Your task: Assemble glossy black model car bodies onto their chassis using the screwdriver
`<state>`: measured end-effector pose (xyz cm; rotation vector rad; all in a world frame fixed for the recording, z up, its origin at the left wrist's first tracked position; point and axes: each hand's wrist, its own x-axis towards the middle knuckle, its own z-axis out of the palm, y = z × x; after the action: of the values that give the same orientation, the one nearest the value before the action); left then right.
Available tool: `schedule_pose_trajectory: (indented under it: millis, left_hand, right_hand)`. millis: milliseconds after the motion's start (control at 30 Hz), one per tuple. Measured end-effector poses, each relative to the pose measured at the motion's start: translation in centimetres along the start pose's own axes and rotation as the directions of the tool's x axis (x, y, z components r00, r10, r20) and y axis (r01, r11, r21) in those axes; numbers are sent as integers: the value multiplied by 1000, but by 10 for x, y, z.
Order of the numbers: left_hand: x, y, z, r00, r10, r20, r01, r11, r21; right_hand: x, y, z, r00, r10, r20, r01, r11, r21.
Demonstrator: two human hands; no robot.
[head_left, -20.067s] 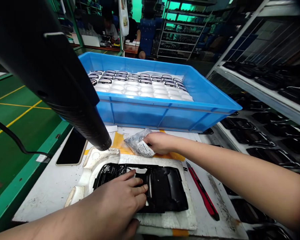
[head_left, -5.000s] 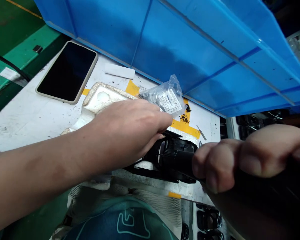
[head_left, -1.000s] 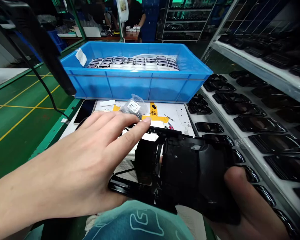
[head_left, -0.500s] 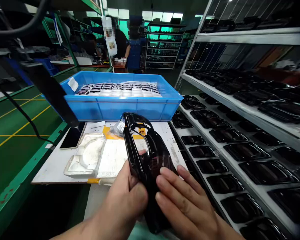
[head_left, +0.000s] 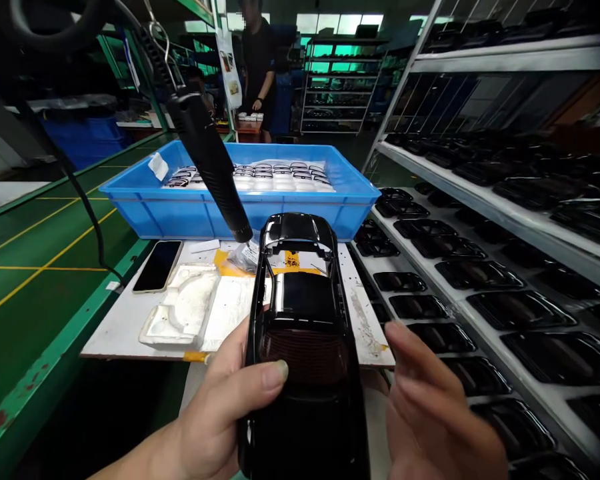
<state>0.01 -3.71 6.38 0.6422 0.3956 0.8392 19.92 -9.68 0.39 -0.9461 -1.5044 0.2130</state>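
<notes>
Model car body shell point(head_left: 300, 333), gloss black plastic, held upright above the tabletop point(head_left: 110, 343). Left hand point(head_left: 220, 400) grasps its side, thumb on top; right hand point(head_left: 435, 407) open, just apart. Likely light, stiff, slippery, fragile; best held by the sides.

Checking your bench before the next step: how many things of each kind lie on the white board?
Black-screened smartphone: 1
White moulded tray: 1
Flat white sheet: 1
Clear plastic bag: 1
Small white strip: 1
Total: 5; glossy black car shell hides some.
</notes>
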Motion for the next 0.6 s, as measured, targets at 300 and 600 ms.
schedule_pose_trajectory:
  millis: [300, 600]
  left_hand:
    - [-5, -7, 6, 999, -34, -41, 33, 999, -33]
    - [2, 1, 1, 995, 0, 101, -9, 996, 89]
  right_hand:
    - [27, -11, 4, 957, 252, 145, -276, 943, 184]
    - [60, -26, -15, 967, -203, 153, 236, 942, -241]
